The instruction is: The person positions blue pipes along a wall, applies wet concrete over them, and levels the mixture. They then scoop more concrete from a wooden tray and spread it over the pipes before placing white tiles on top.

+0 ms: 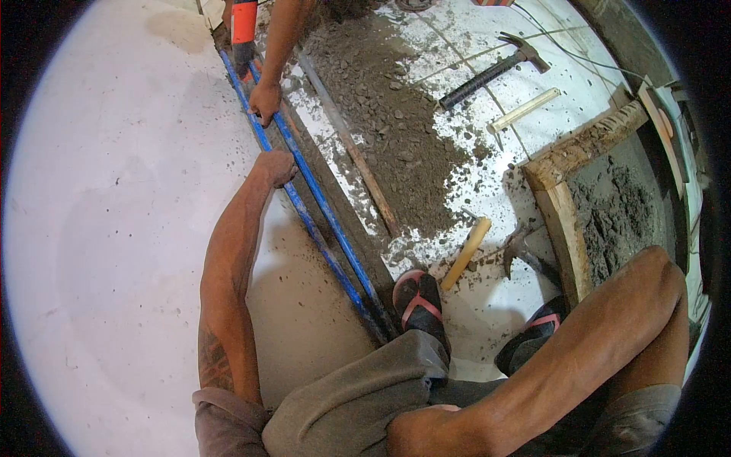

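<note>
My left hand (276,167) is closed around the left one of two long blue pipes (320,242). The other blue pipe (335,221) runs alongside it, just right of my knuckles. Both slant from the upper left down to a dark strip beside my left foot. Farther up, another person's hand (265,100) reaches in from the top and touches the pipes. My right arm is bent, and my right hand (426,433) lies low in view by my lap; its fingers are hidden.
Loose grey rubble (396,122) covers the floor beside a thin rod (358,160). A claw hammer (487,76), a pale stick (525,110) and a wooden-handled tool (466,253) lie to the right. A wooden frame (563,221) borders wet mortar (617,213). An orange-and-black object (244,27) is at top left.
</note>
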A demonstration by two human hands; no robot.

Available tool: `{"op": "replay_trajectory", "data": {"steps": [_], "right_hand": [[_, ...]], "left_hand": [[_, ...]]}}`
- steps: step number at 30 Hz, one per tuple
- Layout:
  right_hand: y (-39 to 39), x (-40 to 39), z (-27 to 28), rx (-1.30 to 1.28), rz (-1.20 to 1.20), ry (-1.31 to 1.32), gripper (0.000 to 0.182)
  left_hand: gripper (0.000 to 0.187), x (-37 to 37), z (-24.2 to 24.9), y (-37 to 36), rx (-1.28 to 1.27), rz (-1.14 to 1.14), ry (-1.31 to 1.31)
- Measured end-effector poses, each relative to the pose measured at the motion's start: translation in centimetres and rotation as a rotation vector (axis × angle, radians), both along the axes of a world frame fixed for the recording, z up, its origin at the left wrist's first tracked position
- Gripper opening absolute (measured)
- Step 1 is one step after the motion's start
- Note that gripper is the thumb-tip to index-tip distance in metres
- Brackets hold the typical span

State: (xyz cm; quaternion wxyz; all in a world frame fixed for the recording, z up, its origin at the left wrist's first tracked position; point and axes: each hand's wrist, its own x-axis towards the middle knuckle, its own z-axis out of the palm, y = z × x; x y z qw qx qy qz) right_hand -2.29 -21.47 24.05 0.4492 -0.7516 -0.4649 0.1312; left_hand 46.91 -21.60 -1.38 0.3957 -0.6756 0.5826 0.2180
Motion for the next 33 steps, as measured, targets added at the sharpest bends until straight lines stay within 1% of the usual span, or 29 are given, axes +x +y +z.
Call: {"op": "replay_trajectory", "data": {"steps": [2, 5, 8, 11, 17, 20, 23, 25, 29, 33], "right_hand": [[0.2, -0.3, -0.3, 0.074, -0.079, 0.024, 0.017], [1.1, -0.8, -1.1, 0.125, -0.114, 0.042, 0.016], [1.2, -1.0, -1.4, 0.193, -0.179, 0.025, 0.017], [0.6, -0.7, -1.0, 0.183, -0.184, 0.019, 0.017], [0.3, -0.5, -0.6, 0.094, -0.107, -0.014, 0.016], [0.6, -0.4, -0.5, 0.064, -0.081, -0.004, 0.016], [0.0, 0.2, 0.5, -0.088, 0.068, -0.039, 0.017], [-0.1, 0.2, 0.6, -0.117, 0.105, -0.046, 0.017], [0.1, 0.3, 0.6, -0.115, 0.117, -0.046, 0.017], [0.0, 0.2, 0.6, -0.110, 0.117, -0.046, 0.016]], "left_hand": [[0.034, 0.0, -0.1, 0.0, -0.006, -0.001, -0.006], [0.035, 0.2, -0.1, 0.1, -0.037, -0.047, 0.016], [0.035, 0.3, -0.2, 0.3, -0.078, -0.044, 0.014], [0.035, 0.2, 0.0, 0.2, -0.055, -0.040, 0.018], [0.034, 1.0, -0.9, 0.6, -0.079, -0.034, 0.045], [0.034, 0.8, -0.9, 0.5, -0.070, -0.037, 0.016], [0.033, 0.4, -0.4, 0.1, -0.019, -0.003, 0.017], [0.033, 0.5, -0.6, 0.2, -0.031, -0.022, 0.011], [0.033, 0.3, -0.3, 0.1, -0.036, -0.035, 0.011], [0.032, -0.2, 0.1, -0.3, 0.010, -0.013, -0.006]]}}
